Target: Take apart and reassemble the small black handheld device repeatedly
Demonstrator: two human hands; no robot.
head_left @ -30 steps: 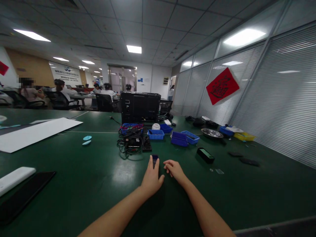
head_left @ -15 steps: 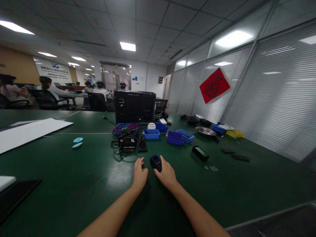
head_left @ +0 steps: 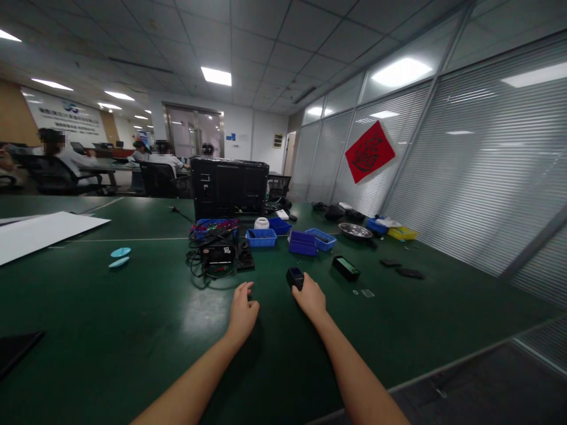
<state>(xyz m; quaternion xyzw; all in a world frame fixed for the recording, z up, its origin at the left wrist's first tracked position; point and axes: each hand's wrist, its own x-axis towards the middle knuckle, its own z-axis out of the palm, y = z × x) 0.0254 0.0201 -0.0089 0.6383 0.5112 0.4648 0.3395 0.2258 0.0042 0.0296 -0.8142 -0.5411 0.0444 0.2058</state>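
My right hand point(head_left: 310, 299) grips a small black device with a little screen point(head_left: 294, 276) at its top end, just over or on the green table point(head_left: 274, 360); whether it touches the surface I cannot tell. Part of the device is hidden by my fingers. To the left, my left hand point(head_left: 243, 311) is empty, thumb apart from slightly bent fingers. A black box with a greenish top point(head_left: 346, 268) lies to the right of the device. Near that box are a small ring point(head_left: 355, 292) and a clear flat piece point(head_left: 367, 293).
Ahead stand a tangle of cables with a black unit point(head_left: 217, 255), blue bins point(head_left: 261, 238), a white ball point(head_left: 261, 223) and a large black case point(head_left: 230, 188). A metal dish point(head_left: 355, 231) and yellow tray point(head_left: 402, 234) are at right. Light-blue pieces point(head_left: 120, 252) lie left. People sit behind.
My right hand has moved to the right and away from my left hand, carrying the black device. The camera view has turned slightly to the right.
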